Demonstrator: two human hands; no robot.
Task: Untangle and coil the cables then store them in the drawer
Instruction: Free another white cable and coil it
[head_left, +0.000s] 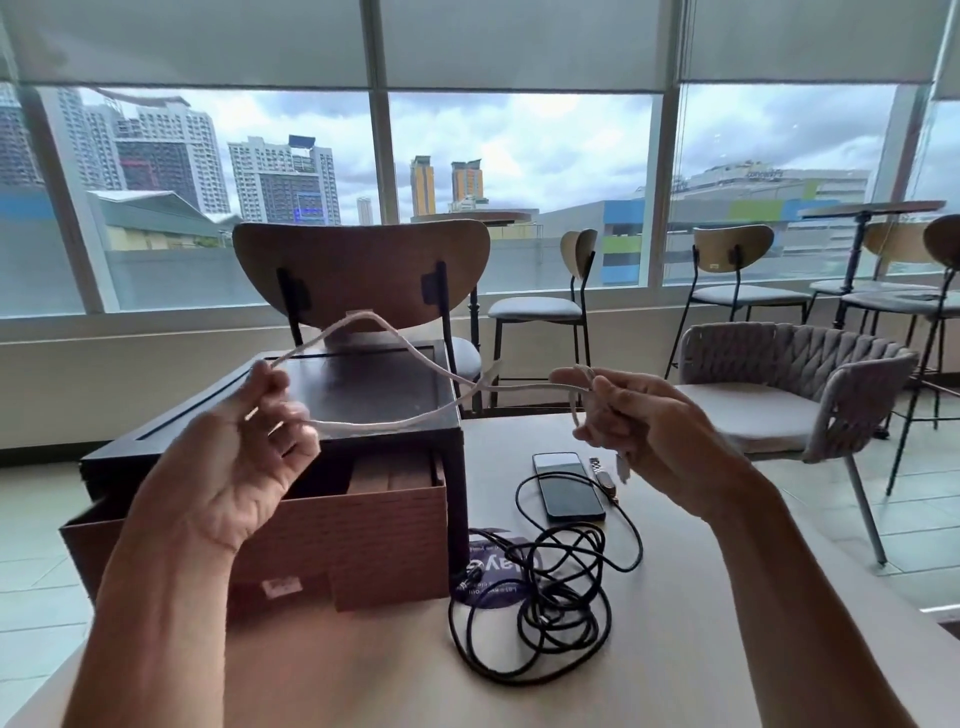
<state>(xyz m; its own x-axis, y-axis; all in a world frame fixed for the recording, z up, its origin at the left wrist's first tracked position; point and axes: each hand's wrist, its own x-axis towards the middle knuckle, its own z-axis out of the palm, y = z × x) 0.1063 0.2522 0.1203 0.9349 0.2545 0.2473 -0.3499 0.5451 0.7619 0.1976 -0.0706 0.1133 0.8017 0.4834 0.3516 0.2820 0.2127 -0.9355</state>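
Observation:
A white cable (410, 348) hangs in the air between my two hands, looping and crossing itself above the dark cabinet (363, 384). My left hand (244, 447) pinches one part of it at the left. My right hand (639, 421) grips the other part, with a short loop and the plug end hanging by the fingers. A tangled black cable (550, 597) lies loose on the table (701, 623) below my right hand. The brown drawer (363, 540) of the cabinet stands pulled out towards me, its inside mostly hidden by my left arm.
A phone (569, 486) and a small wristwatch (605, 475) lie on the table behind the black cable. A round purple sticker (493, 571) sits under the tangle. A wooden chair (363, 270) stands behind the cabinet, a woven armchair (789, 384) at the right.

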